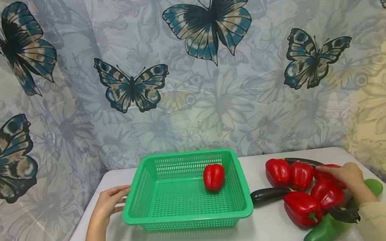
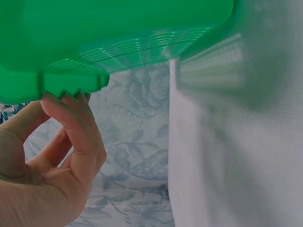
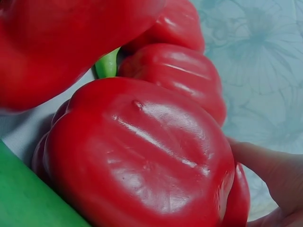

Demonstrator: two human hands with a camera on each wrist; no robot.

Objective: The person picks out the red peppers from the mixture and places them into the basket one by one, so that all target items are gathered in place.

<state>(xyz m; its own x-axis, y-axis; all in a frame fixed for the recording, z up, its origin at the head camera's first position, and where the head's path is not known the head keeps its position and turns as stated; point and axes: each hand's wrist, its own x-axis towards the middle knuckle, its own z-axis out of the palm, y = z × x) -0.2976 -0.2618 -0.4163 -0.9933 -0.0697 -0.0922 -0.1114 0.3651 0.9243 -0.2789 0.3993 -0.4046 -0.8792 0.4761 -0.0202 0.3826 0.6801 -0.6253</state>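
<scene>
Right hand (image 1: 348, 178) was on a red pepper (image 1: 322, 175); fingers covered most of it, so couldn't tell if they were curled round it or just resting. Four more red peppers (image 1: 327, 194) sat bunched just left of that grip, probably so one short reach covered them all. Long green vegetable (image 1: 323, 234) lay on its near side, partly blocked: one piece or two, unclear. Dark eggplant (image 1: 268, 194) further left, beside the basket; second eggplant (image 1: 302, 160) beyond the peppers. Green basket (image 1: 191, 222) stood between the hands, likely for easy access, with a lone red pepper (image 1: 214, 178) inside, toward the right hand. Left hand (image 1: 108, 201): fingers loosely spread, tips touching the basket's left rim, presumably steadying it. Count: six peppers, two eggplants, one basket.
</scene>
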